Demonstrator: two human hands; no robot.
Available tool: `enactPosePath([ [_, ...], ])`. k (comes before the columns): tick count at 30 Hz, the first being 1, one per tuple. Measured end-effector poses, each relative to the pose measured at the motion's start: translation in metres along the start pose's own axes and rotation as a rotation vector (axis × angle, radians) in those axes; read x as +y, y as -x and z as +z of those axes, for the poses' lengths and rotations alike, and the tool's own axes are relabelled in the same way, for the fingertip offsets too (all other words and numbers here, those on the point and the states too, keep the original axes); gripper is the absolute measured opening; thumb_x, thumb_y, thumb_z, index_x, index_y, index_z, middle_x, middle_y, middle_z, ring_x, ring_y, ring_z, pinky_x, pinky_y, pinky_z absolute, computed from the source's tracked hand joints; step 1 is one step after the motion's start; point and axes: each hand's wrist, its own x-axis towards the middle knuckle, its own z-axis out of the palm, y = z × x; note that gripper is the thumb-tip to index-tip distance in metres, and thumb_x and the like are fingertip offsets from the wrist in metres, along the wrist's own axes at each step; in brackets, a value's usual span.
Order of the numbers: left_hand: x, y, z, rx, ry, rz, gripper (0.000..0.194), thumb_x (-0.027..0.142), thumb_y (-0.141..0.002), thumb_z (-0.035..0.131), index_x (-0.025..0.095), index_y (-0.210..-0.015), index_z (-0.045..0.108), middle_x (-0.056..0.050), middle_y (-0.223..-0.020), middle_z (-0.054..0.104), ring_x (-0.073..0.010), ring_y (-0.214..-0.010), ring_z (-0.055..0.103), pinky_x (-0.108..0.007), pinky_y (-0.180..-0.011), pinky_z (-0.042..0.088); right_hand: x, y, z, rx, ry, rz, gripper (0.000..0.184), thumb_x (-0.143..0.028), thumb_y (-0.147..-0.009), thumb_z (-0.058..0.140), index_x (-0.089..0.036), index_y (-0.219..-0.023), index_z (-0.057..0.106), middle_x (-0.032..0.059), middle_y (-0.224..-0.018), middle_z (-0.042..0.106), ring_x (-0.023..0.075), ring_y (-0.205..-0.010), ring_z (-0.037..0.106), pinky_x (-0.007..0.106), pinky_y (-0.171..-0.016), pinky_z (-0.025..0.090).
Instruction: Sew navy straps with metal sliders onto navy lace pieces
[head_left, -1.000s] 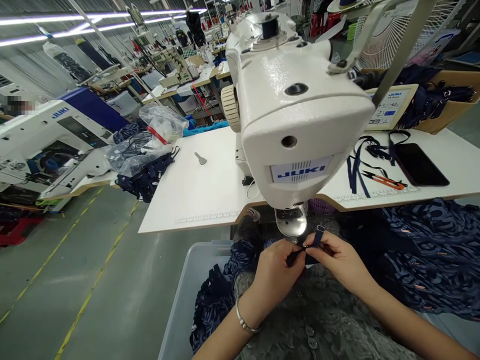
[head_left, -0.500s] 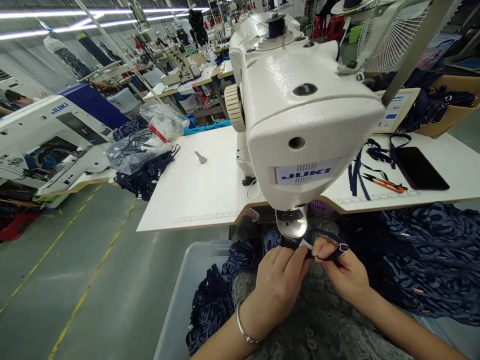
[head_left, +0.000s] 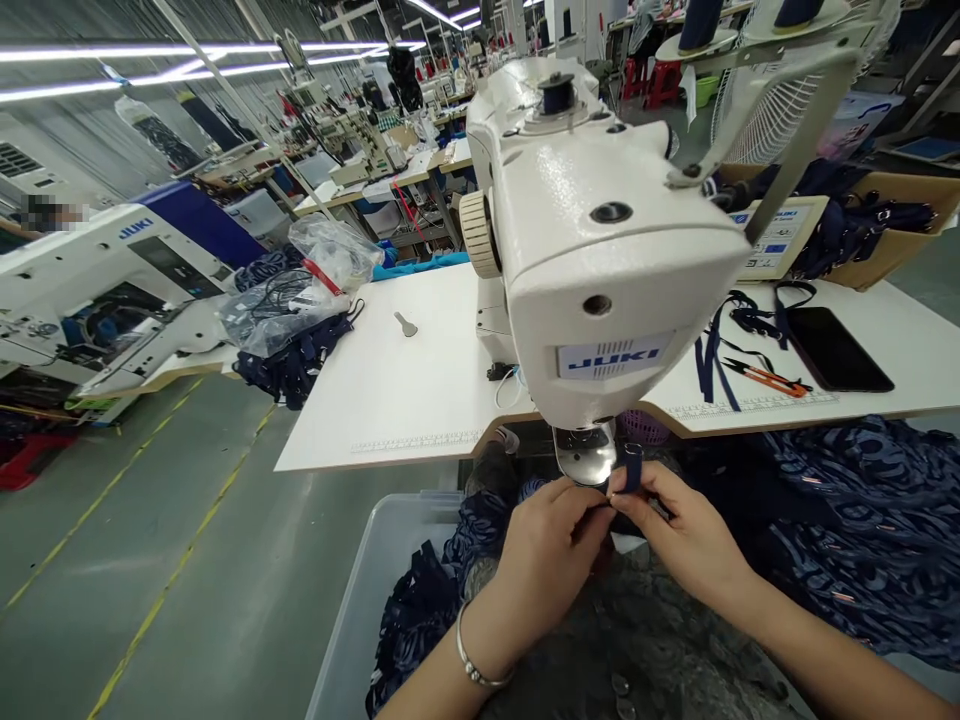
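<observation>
Both hands meet just below the shiny needle guard of a white sewing machine (head_left: 600,250). My right hand (head_left: 675,520) pinches a narrow navy strap (head_left: 632,472), which stands up between thumb and fingers with a small metal buckle at its top end. My left hand (head_left: 551,545), with a silver bangle at the wrist, is closed at the lower part of the same strap, fingertips close to the right ones. Its exact grip is partly hidden by the fingers. A small white piece (head_left: 628,542), perhaps a label, shows under my right hand.
Scissor-like orange thread snips (head_left: 772,378), navy strap pieces and a black phone (head_left: 840,348) lie on the table's right side. Patterned navy cloth (head_left: 862,530) spreads at the right. A clear plastic bin (head_left: 352,600) with navy garments stands at the left.
The strap's buckle end has swung from pointing right to standing upright near the machine head. My hands have turned, and the white piece now shows below them. The view has shifted slightly.
</observation>
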Motion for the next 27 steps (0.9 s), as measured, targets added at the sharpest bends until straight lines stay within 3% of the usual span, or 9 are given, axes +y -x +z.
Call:
enactPosePath([
  [5,-0.009,-0.018,-0.007,0.036,-0.192,0.002,0.014,0.022,-0.096,0.050,0.020,-0.099,0.063,-0.004,-0.089,0.064,-0.0178,-0.083,0.061,-0.029,-0.072,0.051,-0.003,-0.025,0.006,0.068,0.131,-0.061,0.013,-0.035,-0.094,0.050,-0.026,-0.097,0.059,0.0032,-0.094,0.067,0.0223,-0.089,0.062,0.034,-0.080,0.048],
  [8,-0.021,-0.020,-0.003,0.158,-0.370,0.153,0.019,0.020,-0.097,0.047,0.018,-0.109,0.061,-0.010,-0.106,0.065,-0.0221,-0.099,0.060,-0.039,-0.088,0.049,0.001,-0.032,0.011,0.074,0.161,-0.100,0.016,-0.035,-0.096,0.046,-0.026,-0.100,0.058,0.0055,-0.097,0.064,0.0237,-0.091,0.060,0.035,-0.078,0.048],
  [12,-0.031,-0.008,0.007,0.171,-0.404,0.383,0.034,0.009,-0.095,0.041,0.019,-0.124,0.056,-0.008,-0.117,0.068,-0.0190,-0.113,0.059,-0.037,-0.099,0.042,-0.001,-0.038,0.013,0.104,0.081,-0.006,0.016,-0.040,-0.092,0.051,-0.024,-0.096,0.052,0.0019,-0.084,0.051,0.0171,-0.066,0.051,0.030,-0.060,0.046],
  [18,-0.034,0.007,0.014,0.153,-0.533,0.383,0.036,0.018,-0.095,0.050,0.020,-0.131,0.055,-0.008,-0.124,0.067,-0.0210,-0.120,0.057,-0.035,-0.093,0.039,0.005,-0.048,0.010,0.041,-0.196,0.119,0.028,-0.047,-0.089,0.055,-0.024,-0.084,0.039,-0.0064,-0.069,0.034,0.0125,-0.058,0.037,0.025,-0.055,0.038],
  [23,-0.032,0.006,0.014,0.160,-0.587,0.405,0.033,0.017,-0.094,0.054,0.021,-0.127,0.058,-0.005,-0.126,0.066,-0.0187,-0.119,0.057,-0.033,-0.091,0.035,0.016,-0.059,0.004,0.038,-0.116,0.029,0.023,-0.045,-0.093,0.047,-0.023,-0.087,0.046,-0.0032,-0.072,0.042,0.0150,-0.066,0.043,0.027,-0.063,0.041],
  [27,-0.026,0.001,0.018,0.184,-0.616,0.336,0.032,0.020,-0.095,0.053,0.020,-0.127,0.057,-0.006,-0.128,0.065,-0.0200,-0.119,0.057,-0.035,-0.090,0.033,0.018,-0.073,-0.003,0.043,0.000,-0.051,0.017,-0.040,-0.092,0.048,-0.023,-0.091,0.051,0.0005,-0.077,0.051,0.0184,-0.074,0.050,0.032,-0.073,0.046],
])
